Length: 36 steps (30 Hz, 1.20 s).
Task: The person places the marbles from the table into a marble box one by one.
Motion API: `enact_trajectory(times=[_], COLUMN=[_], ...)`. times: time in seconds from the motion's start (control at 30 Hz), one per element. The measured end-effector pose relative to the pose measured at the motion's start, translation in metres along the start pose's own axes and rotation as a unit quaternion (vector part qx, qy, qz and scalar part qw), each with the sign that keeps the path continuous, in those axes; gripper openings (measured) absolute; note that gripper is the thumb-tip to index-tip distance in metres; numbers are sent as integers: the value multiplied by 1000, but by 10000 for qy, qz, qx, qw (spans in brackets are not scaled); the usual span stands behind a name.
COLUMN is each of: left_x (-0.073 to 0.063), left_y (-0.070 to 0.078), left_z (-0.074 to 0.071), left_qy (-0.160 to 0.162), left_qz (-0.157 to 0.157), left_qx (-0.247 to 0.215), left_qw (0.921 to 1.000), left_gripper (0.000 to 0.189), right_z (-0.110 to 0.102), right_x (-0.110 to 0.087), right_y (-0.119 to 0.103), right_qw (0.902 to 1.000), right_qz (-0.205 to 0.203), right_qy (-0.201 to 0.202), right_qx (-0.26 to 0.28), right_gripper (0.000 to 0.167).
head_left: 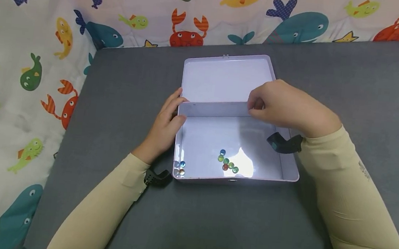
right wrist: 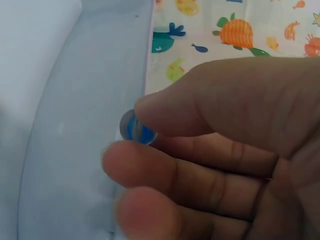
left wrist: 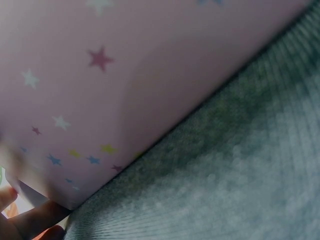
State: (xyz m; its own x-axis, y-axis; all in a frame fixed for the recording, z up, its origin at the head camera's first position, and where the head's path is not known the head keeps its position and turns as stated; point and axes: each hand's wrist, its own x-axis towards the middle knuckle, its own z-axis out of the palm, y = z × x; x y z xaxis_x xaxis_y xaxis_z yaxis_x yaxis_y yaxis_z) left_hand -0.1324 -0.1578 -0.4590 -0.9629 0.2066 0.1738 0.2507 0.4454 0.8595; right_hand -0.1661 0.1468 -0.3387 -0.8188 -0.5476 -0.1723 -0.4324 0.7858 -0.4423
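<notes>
A shallow tin box [head_left: 212,138] with a hinged lid [head_left: 222,82] lies open on the grey table, white inside. Its outside is pale pink with stars [left wrist: 165,85] in the left wrist view. My left hand [head_left: 162,126] holds the box at its back left corner, thumb by the rim and fingers around the corner. Above the back right part of the box, my right hand [head_left: 289,107] pinches a clear marble with blue swirls [right wrist: 137,131] between thumb and finger; the head view hides this marble. Several coloured marbles [head_left: 231,165] lie near the front middle, and more marbles [head_left: 181,171] sit in the front left corner.
The grey table [head_left: 225,228] stretches around the box on all sides. Behind and to the left hangs a white curtain [head_left: 217,25] printed with sea animals. A dark wrist camera mount [head_left: 285,143] juts from the right sleeve over the box's right wall.
</notes>
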Motion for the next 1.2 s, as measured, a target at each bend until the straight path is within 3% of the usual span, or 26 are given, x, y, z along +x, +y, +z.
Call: enact_trajectory(times=[0.67,1.0,1.2], left_x=[-2,-2,-3], left_y=[0,3,2], left_z=[1,1,0], left_qy=[18,-14,0], left_qz=[-17,-57,-82], left_qx=[74,53,18], left_qw=[10000,10000,10000], left_gripper=[42,41,42], right_z=[33,41,43], right_x=[18,18,19], right_y=[9,16,17], right_qw=[9907,9864,9885], right_qz=[-240,-127,-118], right_qy=[-1296,-1582,-1465], right_qx=[337,422,346], right_gripper=[16,14,7])
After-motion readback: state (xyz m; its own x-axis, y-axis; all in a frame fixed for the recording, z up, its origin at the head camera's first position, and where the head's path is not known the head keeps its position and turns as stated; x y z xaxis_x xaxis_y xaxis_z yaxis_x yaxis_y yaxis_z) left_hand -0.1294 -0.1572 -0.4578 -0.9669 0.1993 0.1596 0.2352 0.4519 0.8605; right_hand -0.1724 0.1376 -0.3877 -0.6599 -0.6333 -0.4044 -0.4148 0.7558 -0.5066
